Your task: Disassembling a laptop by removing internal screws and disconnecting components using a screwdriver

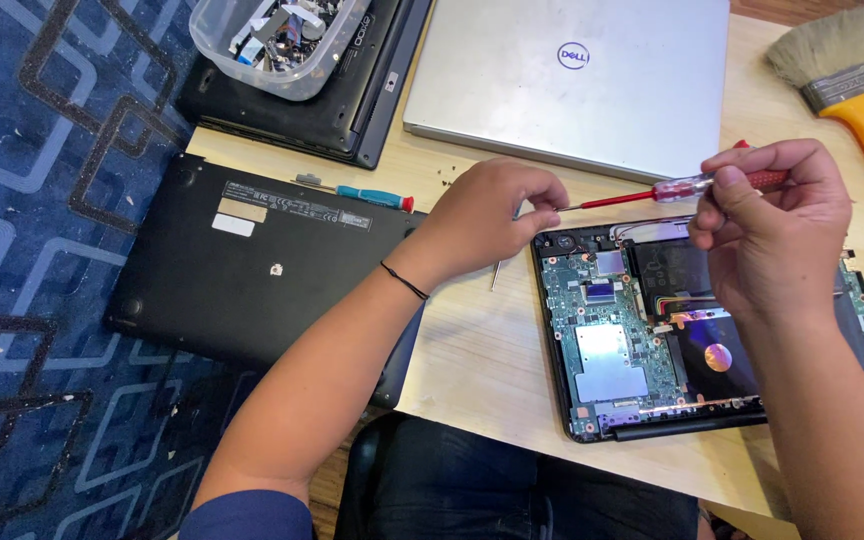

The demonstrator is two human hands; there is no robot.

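My right hand (772, 225) grips the handle of a red screwdriver (642, 195), holding it level above an opened laptop (612, 340) whose green circuit board is exposed. My left hand (487, 215) pinches the screwdriver's metal tip between thumb and fingers, just above the laptop's upper left corner. A black band sits on my left wrist. A thin metal tool (495, 275) lies on the wooden table just below my left hand.
The removed black bottom cover (242, 265) lies at left, overhanging the table edge. A teal-handled screwdriver (372, 196) rests behind it. A closed silver laptop (572, 80), a black laptop under a clear plastic tub (277, 40) of parts, and a yellow-handled brush (847, 90) sit at the back.
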